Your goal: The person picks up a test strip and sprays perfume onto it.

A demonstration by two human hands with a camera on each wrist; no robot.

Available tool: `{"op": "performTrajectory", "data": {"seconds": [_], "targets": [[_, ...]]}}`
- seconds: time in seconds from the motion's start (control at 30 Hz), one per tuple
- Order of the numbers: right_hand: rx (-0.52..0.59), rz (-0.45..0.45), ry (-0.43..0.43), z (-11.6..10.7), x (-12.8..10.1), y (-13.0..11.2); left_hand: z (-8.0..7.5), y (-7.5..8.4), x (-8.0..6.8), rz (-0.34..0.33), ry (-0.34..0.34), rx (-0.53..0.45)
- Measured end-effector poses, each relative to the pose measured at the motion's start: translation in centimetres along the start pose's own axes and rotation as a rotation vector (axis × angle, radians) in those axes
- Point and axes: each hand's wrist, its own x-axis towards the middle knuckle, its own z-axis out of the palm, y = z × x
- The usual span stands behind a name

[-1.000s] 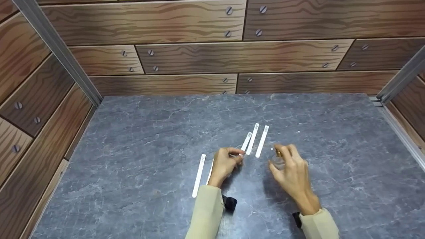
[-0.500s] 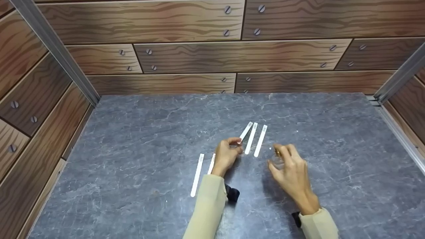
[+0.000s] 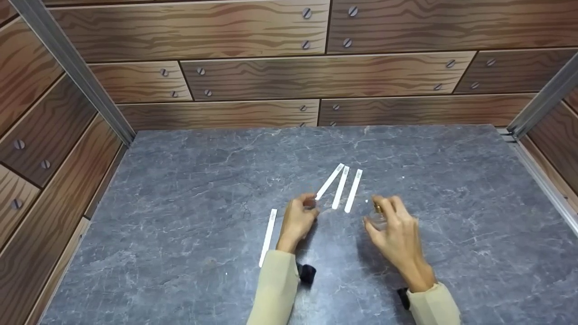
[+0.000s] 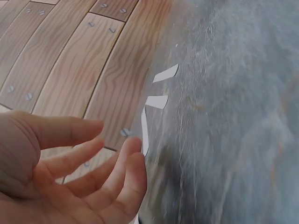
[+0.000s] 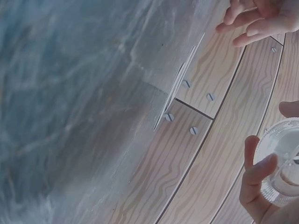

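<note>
My right hand [image 3: 397, 230] grips a small clear perfume bottle [image 5: 280, 135] with a ribbed round body. Its gold-coloured top [image 3: 378, 207] shows between the fingers in the head view. My left hand [image 3: 298, 221] has loosely bent fingers, and a gap shows between thumb and fingertips in the left wrist view. Just beyond those fingertips lies a slanted white paper strip [image 3: 329, 182]. Its far end meets that of a middle strip [image 3: 340, 187], and a right-hand strip [image 3: 353, 191] lies apart. Small print marks their far ends.
Another white strip [image 3: 268, 237] lies left of my left forearm. The grey marble-patterned tabletop [image 3: 189, 194] carries a few tiny white specks. Wood-patterned walls [image 3: 253, 76] and a metal post [image 3: 86, 81] border the table.
The slanted strip slid away from me and swung outward from its neighbour. My left hand let go of it and drew back leftward, covering the second near strip. The right hand stayed put.
</note>
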Motion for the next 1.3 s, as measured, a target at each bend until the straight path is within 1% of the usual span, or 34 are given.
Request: {"op": "performTrajectory", "data": {"seconds": [0.1, 0.3, 0.57, 0.73, 0.9, 1.1, 1.3], "targets": [[0.001, 0.0, -0.003, 0.0, 0.0, 0.0, -0.6, -0.3, -0.8, 0.026, -0.018, -0.011], [0.0, 0.007, -0.011, 0.0, -0.1, -0.1, -2.2, -0.5, -2.3, 0.078, -0.014, 0.006], [-0.009, 0.002, -0.017, 0.0, -0.3, 0.0, -3.9, -0.6, -3.9, 0.049, -0.034, 0.043], [-0.004, 0.007, -0.021, 0.0, -0.3, 0.0, -4.6, -0.9, -4.4, 0.069, -0.009, 0.069], [-0.003, 0.011, -0.028, -0.1, -0.4, 0.0, -5.2, -1.5, -4.9, 0.063, 0.023, 0.09], [-0.013, 0.01, -0.029, -0.2, -0.3, -0.1, -5.8, -2.2, -5.4, 0.079, 0.076, 0.088], [-0.016, 0.007, -0.028, -0.2, -0.3, -0.2, -6.3, -2.5, -5.8, 0.079, 0.105, 0.106]]}}
